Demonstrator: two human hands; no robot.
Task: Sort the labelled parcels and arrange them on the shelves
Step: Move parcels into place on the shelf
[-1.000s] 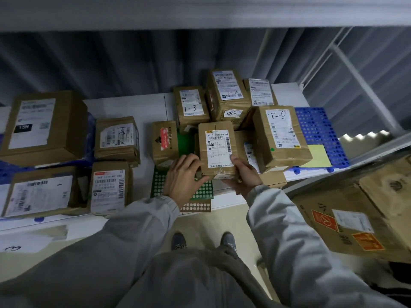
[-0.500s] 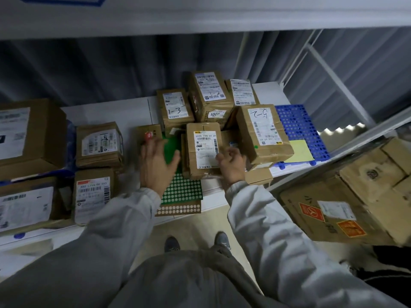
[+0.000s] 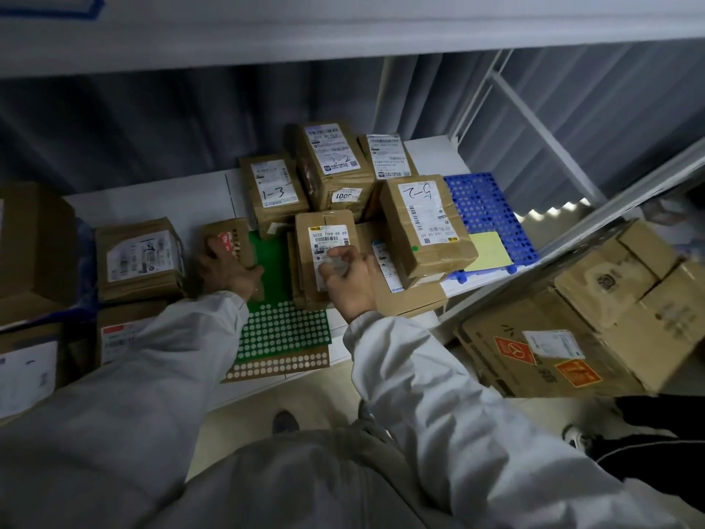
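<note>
The right hand's fingers (image 3: 335, 257) are curled down onto the white label of the upright parcel (image 3: 328, 257) at the centre of the shelf, pinching at something pale there, though blur hides what exactly. The left hand (image 3: 229, 271) reaches to about nine o'clock of that parcel, its fingers spread and laid over the near face of a small red-stickered box (image 3: 229, 240); whether they truly grip it I cannot tell. Between the two hands lies a green perforated mat (image 3: 280, 326) on the white shelf (image 3: 152, 202). Outward, at twelve o'clock stands the parcel marked 1-3 (image 3: 272, 192), and at two o'clock a parcel leans (image 3: 427, 223) on others with its label upside down, a blue mat (image 3: 488, 219) beyond it. More parcels sit toward nine o'clock, one labelled box (image 3: 139, 259) nearest. The cluster is packed tight and stacked loosely, so I'd judge the risk to be this: tugging the central parcel could shift the leaning one at two o'clock and send it sliding off its perch, or knock the small box over.
</note>
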